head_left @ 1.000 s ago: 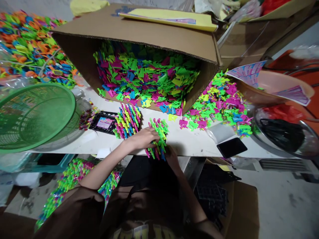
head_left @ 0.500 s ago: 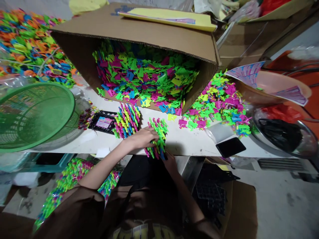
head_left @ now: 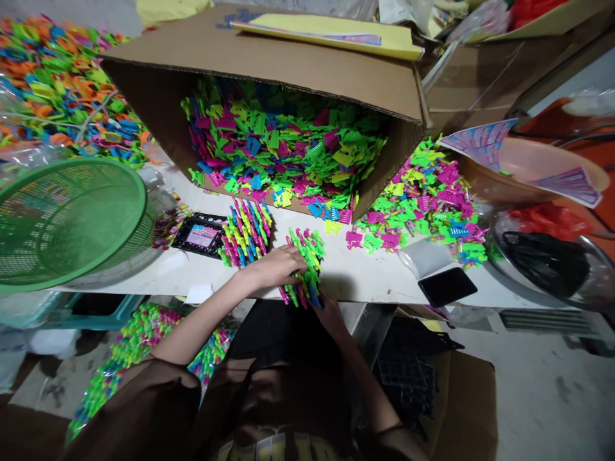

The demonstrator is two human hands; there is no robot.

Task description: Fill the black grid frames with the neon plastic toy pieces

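Note:
My left hand (head_left: 277,266) lies over a stacked row of bright plastic combs (head_left: 307,259) at the near edge of the white table (head_left: 365,272), gripping it from the left. My right hand (head_left: 328,310) is at the table edge, touching the near end of the same row. A second stacked row of combs (head_left: 246,232) lies just left of it. Behind stands a cardboard box (head_left: 269,61) tipped on its side, spilling loose green, pink, blue and yellow combs (head_left: 283,150).
A green mesh basket (head_left: 67,218) sits at the left, with a black tray (head_left: 200,234) beside it. More loose combs (head_left: 423,198) lie right of the box. A black phone (head_left: 446,285) lies near the table edge, metal bowl (head_left: 552,256) at right.

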